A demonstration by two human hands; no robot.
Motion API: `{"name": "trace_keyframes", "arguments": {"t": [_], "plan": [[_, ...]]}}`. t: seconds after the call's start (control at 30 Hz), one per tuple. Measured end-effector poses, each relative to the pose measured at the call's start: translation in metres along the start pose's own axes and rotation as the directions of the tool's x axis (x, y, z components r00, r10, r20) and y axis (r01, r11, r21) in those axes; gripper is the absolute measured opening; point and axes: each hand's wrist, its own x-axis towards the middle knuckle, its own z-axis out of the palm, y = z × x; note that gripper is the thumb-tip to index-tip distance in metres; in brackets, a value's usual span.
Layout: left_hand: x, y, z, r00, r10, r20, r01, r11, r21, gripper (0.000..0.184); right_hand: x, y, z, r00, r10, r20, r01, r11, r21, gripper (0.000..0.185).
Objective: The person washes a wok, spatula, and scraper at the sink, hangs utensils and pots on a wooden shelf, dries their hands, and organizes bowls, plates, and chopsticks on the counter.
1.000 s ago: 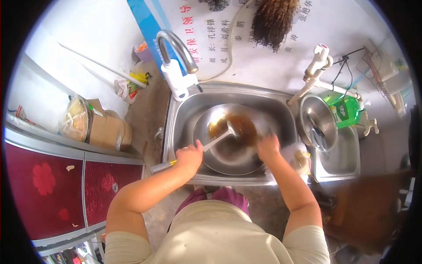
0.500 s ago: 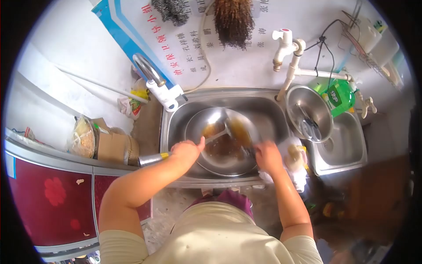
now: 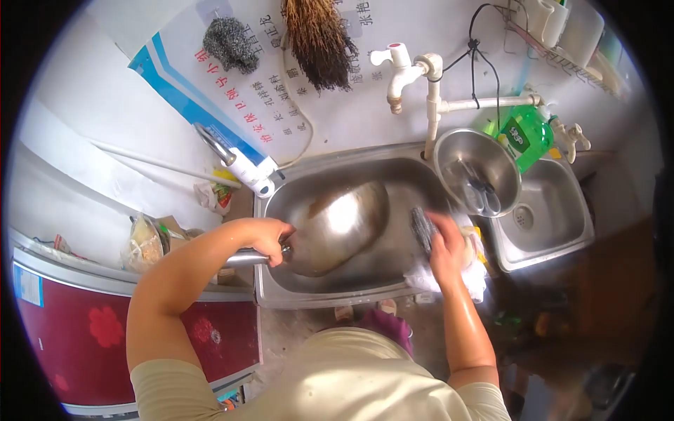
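A shiny metal wok (image 3: 351, 235) is tipped on its side in the large basin of the steel sink (image 3: 414, 175), with bright glare on its surface. My left hand (image 3: 270, 240) is closed around the base of its metal handle (image 3: 244, 258). To the right of the wok, my right hand (image 3: 447, 242) grips a grey, rough-textured scrubber (image 3: 422, 228) that looks like steel wool. The scrubber is held above the basin, apart from the wok. Motion blurs the fingers of this hand slightly.
A steel bowl (image 3: 477, 172) holding utensils rests between the two basins, beside a green detergent bottle (image 3: 526, 137). A chrome-spouted faucet (image 3: 242, 168) stands left; a white tap (image 3: 400, 77) rises behind. Steel wool (image 3: 232, 45) and a bristle brush (image 3: 319, 45) hang on the wall.
The wok has gone from lying nearly level to tilted, its handle lifted by my left hand, which moved left. My right hand has drawn away from the wok to the right, taking the scrubber along.
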Motion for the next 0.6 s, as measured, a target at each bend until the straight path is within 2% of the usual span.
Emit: {"name": "trace_keyframes", "arguments": {"t": [0.03,0.13,0.17,0.27,0.3,0.4,0.43,0.53,0.57,0.6], "plan": [[0.008,-0.012,0.002,1.000,0.014,0.013,-0.012,0.988,-0.154,0.062,0.001,0.000,0.000,1.000,-0.005,-0.011,0.005,1.000,0.009,0.035],[0.003,-0.023,0.002,0.995,0.027,0.092,0.014,0.907,-0.422,0.058,0.003,0.001,0.007,1.000,0.004,-0.019,-0.003,0.999,0.050,0.035],[0.000,-0.022,0.002,0.993,0.032,0.109,0.018,0.900,-0.435,0.055,0.003,-0.004,0.006,0.991,0.120,0.065,-0.122,0.992,0.030,0.038],[0.003,-0.035,0.009,0.989,0.091,0.119,-0.023,0.877,-0.481,0.054,0.005,-0.003,0.018,0.990,0.102,0.096,-0.107,0.993,0.044,0.038],[0.001,-0.035,0.010,0.986,0.102,0.128,-0.030,0.881,-0.472,0.054,0.006,-0.004,0.024,0.995,0.059,0.076,-0.063,0.997,0.048,0.040],[0.012,-0.053,0.021,0.976,0.172,0.134,-0.096,0.891,-0.444,0.055,0.006,-0.015,0.052,0.977,-0.208,0.041,0.211,0.970,-0.118,0.042],[0.021,-0.062,0.025,0.963,0.254,0.090,-0.217,0.929,-0.300,0.057,0.002,-0.021,0.064,0.950,-0.298,0.087,0.309,0.938,-0.157,0.043],[0.000,-0.042,0.024,0.981,0.140,0.138,-0.094,0.950,-0.297,0.059,-0.014,-0.047,0.107,0.814,-0.530,0.238,0.572,0.804,-0.163,0.045],[0.012,-0.058,0.032,0.962,0.264,0.063,-0.248,0.949,-0.196,0.059,-0.019,-0.063,0.117,0.805,-0.513,0.299,0.580,0.786,-0.213,0.045],[0.010,-0.055,0.031,0.967,0.248,0.064,-0.238,0.962,-0.133,0.059,-0.022,-0.078,0.124,0.795,-0.488,0.360,0.588,0.765,-0.263,0.045]]}}
